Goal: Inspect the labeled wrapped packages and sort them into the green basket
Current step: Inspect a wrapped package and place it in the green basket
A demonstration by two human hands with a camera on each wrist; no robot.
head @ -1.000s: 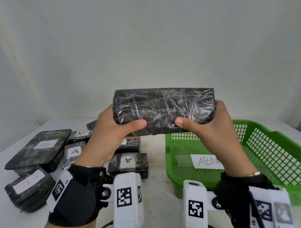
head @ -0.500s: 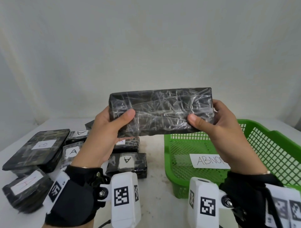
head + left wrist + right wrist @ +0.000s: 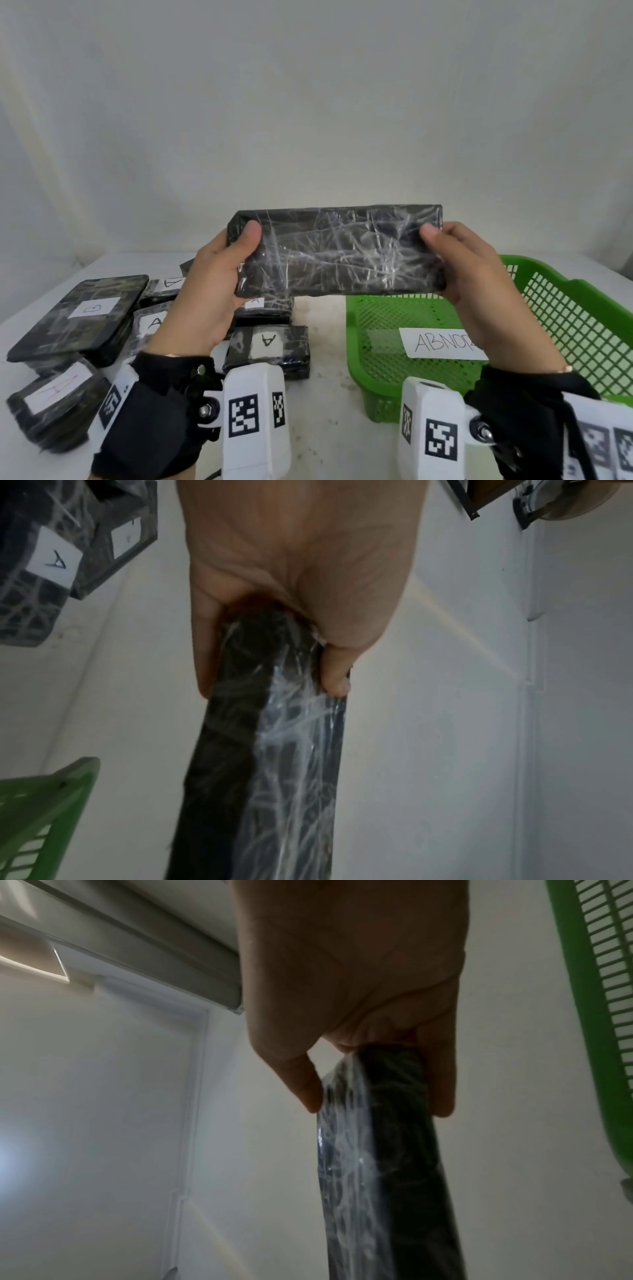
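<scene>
Head view: we hold the black wrapped package (image 3: 337, 253) up in the air, above the green basket (image 3: 561, 329). Our left hand (image 3: 212, 291) and right hand (image 3: 476, 284) pinch its ends, fingers behind and thumbs in front, probably to hunt for its label.

Left hand (image 3: 212, 291), right hand (image 3: 476, 284) raised, each grip pinching.

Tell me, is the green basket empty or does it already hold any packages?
Empty of packages: the green basket shows only a paper label on its mesh floor, though the right hand hides part of it.
</scene>
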